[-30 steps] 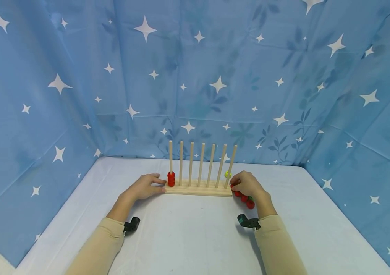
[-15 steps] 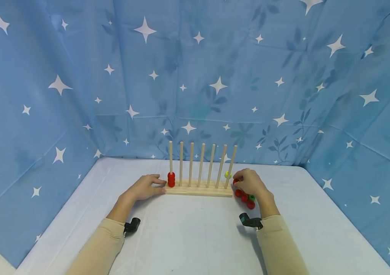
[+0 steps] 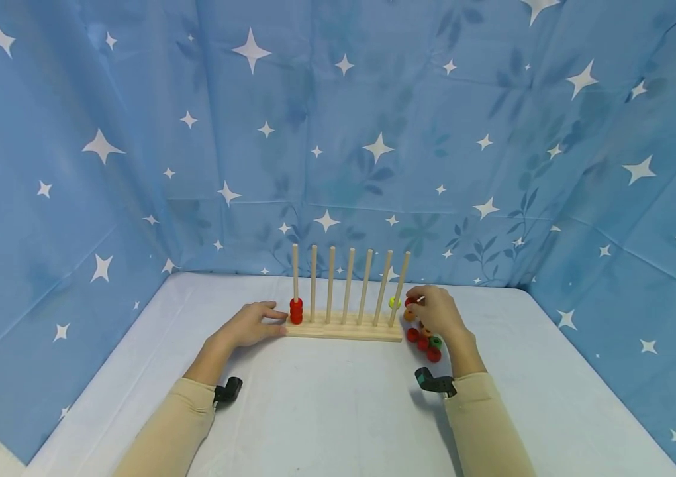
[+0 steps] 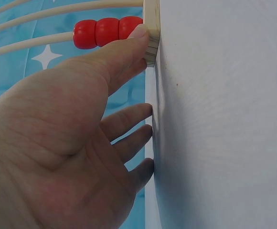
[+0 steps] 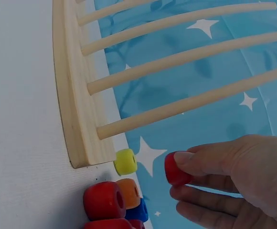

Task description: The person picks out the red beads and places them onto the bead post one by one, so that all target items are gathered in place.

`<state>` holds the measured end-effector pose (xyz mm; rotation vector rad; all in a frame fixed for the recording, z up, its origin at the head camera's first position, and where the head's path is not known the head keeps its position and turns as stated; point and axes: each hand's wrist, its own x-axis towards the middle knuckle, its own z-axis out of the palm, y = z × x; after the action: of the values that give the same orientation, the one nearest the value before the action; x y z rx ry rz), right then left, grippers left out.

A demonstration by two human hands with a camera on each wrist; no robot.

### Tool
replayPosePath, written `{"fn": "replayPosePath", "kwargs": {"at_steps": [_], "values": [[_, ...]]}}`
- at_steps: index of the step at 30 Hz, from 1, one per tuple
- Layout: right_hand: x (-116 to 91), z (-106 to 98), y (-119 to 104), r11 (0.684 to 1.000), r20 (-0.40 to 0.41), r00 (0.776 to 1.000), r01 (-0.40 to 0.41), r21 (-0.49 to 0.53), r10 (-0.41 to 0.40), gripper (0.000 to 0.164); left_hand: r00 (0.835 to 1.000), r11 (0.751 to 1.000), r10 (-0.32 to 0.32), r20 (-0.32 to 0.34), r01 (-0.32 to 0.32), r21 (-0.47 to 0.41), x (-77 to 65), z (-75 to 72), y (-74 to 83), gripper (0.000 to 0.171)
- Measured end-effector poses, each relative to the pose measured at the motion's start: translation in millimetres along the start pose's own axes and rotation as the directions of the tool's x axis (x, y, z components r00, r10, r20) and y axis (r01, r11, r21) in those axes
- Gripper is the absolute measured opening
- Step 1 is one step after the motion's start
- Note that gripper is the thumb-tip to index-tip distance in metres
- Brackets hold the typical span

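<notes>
A wooden peg rack (image 3: 343,331) with several upright pegs stands on the table. Three red beads (image 4: 107,32) are stacked on its leftmost peg. My left hand (image 3: 248,324) pinches the left end of the base, thumb on the front edge and forefinger behind, the other fingers spread. Past the rack's right end, my right hand (image 3: 437,313) holds a single red bead (image 5: 175,171) between thumb and fingers, raised above the loose beads. A yellow bead (image 5: 125,162) lies just beyond the base's right end.
Loose red (image 5: 104,201), orange (image 5: 129,193), blue (image 5: 139,210) and green (image 3: 435,342) beads lie in a cluster right of the rack, below my right hand. A blue star-patterned curtain (image 3: 338,132) surrounds the white table (image 3: 338,411) at the back and sides.
My right hand has moved away from the rack's right end, up and slightly right, carrying the red bead. Orange and green beads now show beneath it. The left hand has stayed put.
</notes>
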<state>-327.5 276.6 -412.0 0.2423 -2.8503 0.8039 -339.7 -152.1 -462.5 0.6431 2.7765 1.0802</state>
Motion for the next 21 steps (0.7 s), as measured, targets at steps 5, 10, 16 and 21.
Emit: {"fn": "replayPosePath", "kwargs": {"at_steps": [5, 10, 16, 21], "values": [[-0.5, -4.5, -4.9, 0.999, -0.081, 0.996, 0.037, 0.014, -0.036, 0.030, 1.000, 1.000, -0.001, 0.002, 0.001, -0.009, 0.2, 0.1, 0.5, 0.040], [-0.4, -7.8, -7.2, 0.998, -0.154, 0.986, 0.063, 0.003, -0.061, 0.030, 1.000, 1.000, -0.001, 0.003, 0.001, -0.007, 0.5, 0.8, 0.2, 0.040], [-1.1, -11.2, -9.5, 0.998, -0.214, 0.975, 0.062, 0.010, -0.059, 0.029, 1.000, 1.000, 0.002, 0.005, -0.002, -0.002, 0.8, 1.1, -1.0, 0.039], [-1.8, -15.0, -13.7, 0.997, -0.258, 0.964, 0.078, 0.020, -0.070, 0.032, 1.000, 1.000, -0.003, 0.004, 0.003, -0.001, 1.1, 0.5, -2.0, 0.039]]}}
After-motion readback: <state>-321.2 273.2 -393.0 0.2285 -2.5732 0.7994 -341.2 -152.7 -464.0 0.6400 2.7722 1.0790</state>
